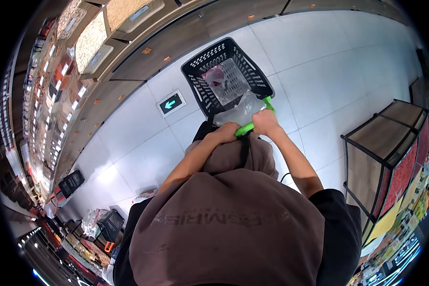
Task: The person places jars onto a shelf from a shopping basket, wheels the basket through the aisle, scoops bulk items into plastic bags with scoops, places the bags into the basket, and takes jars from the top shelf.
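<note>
- I am gripping the green handle of the black basket, which sits just ahead of me, its open top facing up.
- My right hand is closed round the handle, fingers wrapped over it.
- My left hand is curled at the handle's near end; how tightly it is shut, and whether it pinches the plastic too, I cannot tell.
- A clear plastic bag droops beside my hands, over the basket's near rim. Inside, on the bottom, lies a clear packet with dark red contents.
- As I judge it, moving the handle calls for a firm hold and keeping the loose film from snagging.
- Under it all are pale floor tiles, with a green arrow sign set in them left of the basket.
- Open bins of grain-like goods line the aisle ahead and left; a dark-framed display stand is on my right.
- Further off, behind on my left, are two more dark baskets.
</note>
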### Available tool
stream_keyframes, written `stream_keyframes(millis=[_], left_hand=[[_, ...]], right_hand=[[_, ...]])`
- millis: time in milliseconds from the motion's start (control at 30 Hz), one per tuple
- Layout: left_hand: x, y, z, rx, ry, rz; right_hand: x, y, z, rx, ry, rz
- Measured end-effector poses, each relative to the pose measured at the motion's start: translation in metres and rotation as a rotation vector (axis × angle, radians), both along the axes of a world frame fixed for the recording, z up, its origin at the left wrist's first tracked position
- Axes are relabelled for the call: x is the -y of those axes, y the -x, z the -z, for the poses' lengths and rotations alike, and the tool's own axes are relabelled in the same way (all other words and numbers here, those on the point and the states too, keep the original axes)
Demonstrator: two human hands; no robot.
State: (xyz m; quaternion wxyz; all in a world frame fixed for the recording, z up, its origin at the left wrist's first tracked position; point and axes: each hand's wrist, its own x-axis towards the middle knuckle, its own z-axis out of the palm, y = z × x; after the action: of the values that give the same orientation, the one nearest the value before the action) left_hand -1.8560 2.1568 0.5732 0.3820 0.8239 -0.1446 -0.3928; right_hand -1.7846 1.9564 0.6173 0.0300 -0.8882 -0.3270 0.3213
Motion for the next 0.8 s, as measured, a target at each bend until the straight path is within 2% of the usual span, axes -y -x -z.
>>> stream_keyframes(millis=[133, 200, 300, 367, 467, 633, 800], left_hand=[[-0.051, -0.027, 0.004, -0.044, 0.073, 0.098], [-0.070, -0.049, -0.002, -0.028, 0.069, 0.127], [-0.100, -0.080, -0.012, -0.061, -0.015, 0.094], [-0.114, -0.102, -0.014, 0.149, -0.190, 0.122], [-0.137, -0.141, -0.008, 0.287, -0.212, 0.160], [-0.151, -0.219, 0.005, 0.387, -0.237, 0.219], [-0.130, -0.299, -0.007, 0.549, -0.312, 0.267]], right_hand=[[-0.050, -0.006, -0.008, -0.061, 0.061, -0.016], [-0.067, -0.009, -0.007, -0.083, 0.082, 0.158], [-0.100, -0.025, -0.004, -0.073, 0.067, 0.259], [-0.117, -0.036, 0.007, -0.046, 0.030, 0.323], [-0.142, -0.056, 0.009, -0.049, 0.002, 0.449], [-0.164, -0.105, 0.005, -0.027, -0.041, 0.629], [-0.161, -0.165, 0.008, 0.021, -0.096, 0.765]])
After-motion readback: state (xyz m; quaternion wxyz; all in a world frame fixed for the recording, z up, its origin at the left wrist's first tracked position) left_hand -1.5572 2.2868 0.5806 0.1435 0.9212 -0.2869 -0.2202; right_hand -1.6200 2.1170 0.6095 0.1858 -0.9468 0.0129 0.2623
